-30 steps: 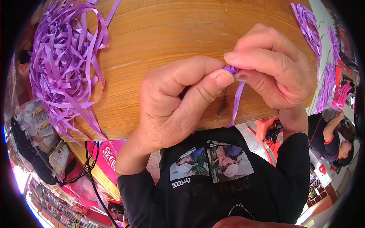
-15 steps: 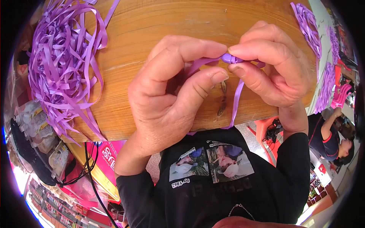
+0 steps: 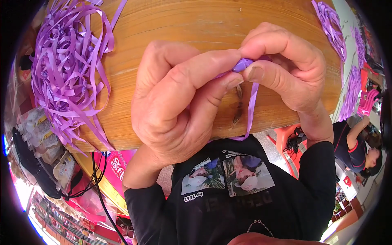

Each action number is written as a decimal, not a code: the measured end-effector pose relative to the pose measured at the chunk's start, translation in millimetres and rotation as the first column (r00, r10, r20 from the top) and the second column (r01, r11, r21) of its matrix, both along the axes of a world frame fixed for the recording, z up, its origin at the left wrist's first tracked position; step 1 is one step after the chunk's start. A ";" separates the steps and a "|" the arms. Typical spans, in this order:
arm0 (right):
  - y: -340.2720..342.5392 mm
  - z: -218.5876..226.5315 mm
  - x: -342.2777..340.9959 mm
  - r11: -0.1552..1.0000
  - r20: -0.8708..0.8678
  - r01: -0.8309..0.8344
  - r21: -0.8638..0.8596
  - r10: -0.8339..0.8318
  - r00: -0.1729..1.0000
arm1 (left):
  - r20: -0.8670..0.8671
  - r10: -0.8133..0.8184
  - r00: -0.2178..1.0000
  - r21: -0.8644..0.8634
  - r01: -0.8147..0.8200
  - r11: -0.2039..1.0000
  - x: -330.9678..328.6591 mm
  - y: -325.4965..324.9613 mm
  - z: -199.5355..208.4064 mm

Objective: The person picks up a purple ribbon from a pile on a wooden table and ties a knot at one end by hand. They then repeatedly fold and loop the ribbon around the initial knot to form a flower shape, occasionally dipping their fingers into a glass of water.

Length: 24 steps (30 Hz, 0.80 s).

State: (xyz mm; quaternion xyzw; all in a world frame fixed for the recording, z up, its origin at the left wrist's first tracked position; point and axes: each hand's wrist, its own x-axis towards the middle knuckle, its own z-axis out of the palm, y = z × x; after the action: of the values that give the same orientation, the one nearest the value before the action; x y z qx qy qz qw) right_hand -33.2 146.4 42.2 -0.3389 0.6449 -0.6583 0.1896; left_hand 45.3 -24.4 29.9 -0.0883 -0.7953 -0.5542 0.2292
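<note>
Between my fingertips, above the wooden table [image 3: 196, 24], is a small purple clasp [image 3: 242, 64] on a purple ribbon [image 3: 252, 107]. My left hand [image 3: 175, 94] is closed on the clasp's left side, thumb and forefinger pinching it. My right hand [image 3: 288, 65] pinches its right side, the thumb against it and the other fingers curled behind. The fingertips of both hands almost meet, hiding part of the clasp. One length of ribbon hangs from it over the table's near edge; another stretch runs behind my left fingers.
A heap of purple ribbons [image 3: 67, 69] covers the table's left side. More ribbon bundles [image 3: 332, 30] lie at the right edge. Black cables [image 3: 98, 179] hang at lower left beside a pink bag [image 3: 118, 165]. Another person [image 3: 355, 147] sits at right, near a red stool [image 3: 286, 139].
My left thumb and fingers have closed in on the clasp, which has turned to a tilt and shifted slightly left. My right hand has moved a little left with it.
</note>
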 end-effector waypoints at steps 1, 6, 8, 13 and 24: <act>0.2 0.2 -0.2 1.000 0.007 0.006 0.005 -0.006 1.000 | 0.005 -0.001 1.000 0.003 0.001 1.000 -0.1 0.0 1.4; 0.5 7.8 -2.7 0.988 -0.382 0.049 0.149 0.012 0.924 | 0.060 0.004 0.998 0.047 -0.007 0.999 -0.4 -0.6 3.9; -0.5 9.0 -0.1 0.986 -0.440 0.079 0.146 -0.007 0.898 | 0.063 0.014 0.998 0.103 -0.020 0.995 0.5 -0.8 0.4; 1.6 6.8 -4.0 0.985 -0.452 0.104 0.134 -0.032 0.892 | 0.173 -0.039 0.984 0.177 0.008 0.984 1.1 -2.4 2.8; 4.0 3.0 -5.1 0.996 -0.405 0.061 0.068 -0.028 0.914 | 0.169 -0.078 0.983 0.234 0.037 0.972 -1.2 0.1 -0.8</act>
State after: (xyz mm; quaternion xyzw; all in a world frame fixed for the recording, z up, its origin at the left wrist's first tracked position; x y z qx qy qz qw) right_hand -38.3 150.4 45.2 -0.4449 0.7032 -0.5524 0.0504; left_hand 44.1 -24.3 29.1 -0.0346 -0.7402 -0.6545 0.1502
